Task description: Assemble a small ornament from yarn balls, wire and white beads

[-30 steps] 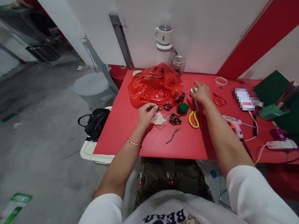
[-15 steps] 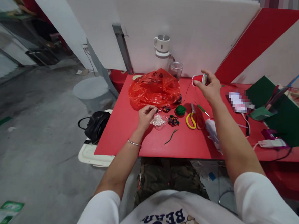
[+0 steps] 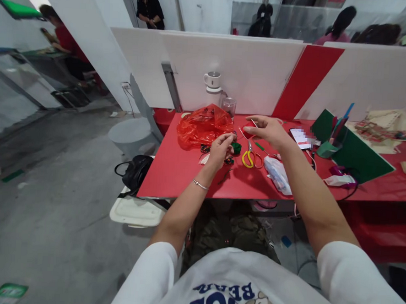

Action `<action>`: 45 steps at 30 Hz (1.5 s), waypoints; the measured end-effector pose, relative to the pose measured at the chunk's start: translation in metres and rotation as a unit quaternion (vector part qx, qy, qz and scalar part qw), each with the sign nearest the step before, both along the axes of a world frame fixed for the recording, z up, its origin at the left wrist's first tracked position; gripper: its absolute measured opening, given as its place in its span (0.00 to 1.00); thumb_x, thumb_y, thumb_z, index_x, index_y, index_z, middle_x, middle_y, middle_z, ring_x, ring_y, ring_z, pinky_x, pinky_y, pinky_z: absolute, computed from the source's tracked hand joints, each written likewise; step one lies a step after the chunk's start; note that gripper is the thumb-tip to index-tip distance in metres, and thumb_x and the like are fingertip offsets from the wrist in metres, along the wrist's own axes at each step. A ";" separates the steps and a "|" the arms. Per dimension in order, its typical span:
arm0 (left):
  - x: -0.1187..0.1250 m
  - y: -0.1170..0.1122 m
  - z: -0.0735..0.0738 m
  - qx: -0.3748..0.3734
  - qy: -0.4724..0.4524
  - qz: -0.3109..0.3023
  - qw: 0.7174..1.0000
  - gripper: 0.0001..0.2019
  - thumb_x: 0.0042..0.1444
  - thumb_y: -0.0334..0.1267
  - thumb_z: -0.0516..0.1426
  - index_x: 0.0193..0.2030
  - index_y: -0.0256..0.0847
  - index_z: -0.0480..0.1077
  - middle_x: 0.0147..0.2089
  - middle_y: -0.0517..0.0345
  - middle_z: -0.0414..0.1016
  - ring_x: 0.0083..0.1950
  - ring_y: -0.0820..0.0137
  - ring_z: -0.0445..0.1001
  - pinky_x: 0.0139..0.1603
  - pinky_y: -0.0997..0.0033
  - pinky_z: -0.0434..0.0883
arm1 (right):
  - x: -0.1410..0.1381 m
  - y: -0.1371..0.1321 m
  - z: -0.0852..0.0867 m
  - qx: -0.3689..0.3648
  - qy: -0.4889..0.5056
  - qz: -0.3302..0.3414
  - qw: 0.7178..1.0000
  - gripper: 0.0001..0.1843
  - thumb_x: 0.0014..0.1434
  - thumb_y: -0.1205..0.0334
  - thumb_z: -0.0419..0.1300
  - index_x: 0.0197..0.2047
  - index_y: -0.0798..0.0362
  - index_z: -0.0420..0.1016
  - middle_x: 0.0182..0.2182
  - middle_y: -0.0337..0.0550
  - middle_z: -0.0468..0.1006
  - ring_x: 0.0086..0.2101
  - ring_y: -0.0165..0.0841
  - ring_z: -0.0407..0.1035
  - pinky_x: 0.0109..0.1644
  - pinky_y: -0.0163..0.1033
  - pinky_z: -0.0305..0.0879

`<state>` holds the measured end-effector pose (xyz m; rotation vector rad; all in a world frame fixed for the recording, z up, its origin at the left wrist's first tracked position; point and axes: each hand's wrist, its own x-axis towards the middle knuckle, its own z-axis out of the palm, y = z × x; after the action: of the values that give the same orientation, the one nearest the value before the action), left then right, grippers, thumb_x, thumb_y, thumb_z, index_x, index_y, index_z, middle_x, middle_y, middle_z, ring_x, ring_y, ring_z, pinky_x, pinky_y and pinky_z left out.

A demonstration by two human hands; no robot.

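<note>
My right hand is closed round a spool of red thread above the back of the red table. Its fingers cover most of the spool. My left hand is pinched shut to the left of it, over the small craft things; what its fingertips hold is too small to make out. Partly hidden beneath that hand are white beads, a ball of green yarn and dark multicoloured pieces. Scissors with yellow and red handles lie between my hands, near a green-handled tool.
A crumpled red plastic bag sits at the back left, before a glass jar and a white mug. Right of the scissors are a plastic packet, a phone and a green pen holder. Several people are beyond the partition.
My view has tilted upward, showing people behind the partition. My left hand has moved right, away from the beads, and my hands are closer together. The spool has turned in my right hand.
</note>
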<state>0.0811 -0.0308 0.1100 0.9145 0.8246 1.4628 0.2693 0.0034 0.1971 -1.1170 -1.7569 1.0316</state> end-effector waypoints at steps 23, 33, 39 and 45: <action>0.001 -0.022 -0.003 0.046 0.238 0.149 0.959 0.19 0.48 0.33 0.72 0.49 0.39 0.81 0.62 0.45 0.77 0.43 0.70 0.77 0.41 0.71 0.73 | 0.028 -0.043 -0.002 0.065 0.069 -0.018 0.995 0.42 0.43 0.39 0.80 0.55 0.54 0.81 0.29 0.34 0.70 0.32 0.31 0.66 0.38 0.41 0.72; -0.004 -0.042 0.034 0.018 0.055 -0.008 0.998 0.19 0.47 0.50 0.74 0.32 0.39 0.76 0.21 0.66 0.66 0.20 0.80 0.61 0.20 0.78 0.55 | 0.027 -0.059 -0.002 0.022 0.096 0.020 0.995 0.41 0.42 0.40 0.80 0.55 0.51 0.81 0.36 0.38 0.77 0.38 0.34 0.72 0.44 0.42 0.72; -0.052 -0.077 0.022 0.013 0.250 -0.137 0.958 0.24 0.47 0.57 0.73 0.23 0.38 0.74 0.18 0.61 0.66 0.20 0.78 0.61 0.21 0.76 0.55 | 0.029 -0.031 -0.027 0.062 0.058 -0.075 0.994 0.38 0.47 0.40 0.76 0.57 0.51 0.80 0.37 0.39 0.79 0.38 0.35 0.73 0.46 0.44 0.73; -0.095 -0.106 0.022 -0.041 0.191 -0.083 0.977 0.22 0.42 0.57 0.74 0.27 0.38 0.77 0.20 0.61 0.68 0.19 0.80 0.58 0.20 0.76 0.54 | 0.021 0.019 -0.092 0.049 -0.170 -0.192 0.965 0.26 0.52 0.50 0.72 0.51 0.56 0.82 0.41 0.46 0.83 0.40 0.39 0.73 0.51 0.44 0.70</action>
<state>-0.0136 -0.1368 0.1320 1.1913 1.0540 1.1154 0.2903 0.0219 0.1056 -1.5653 -1.7292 0.5344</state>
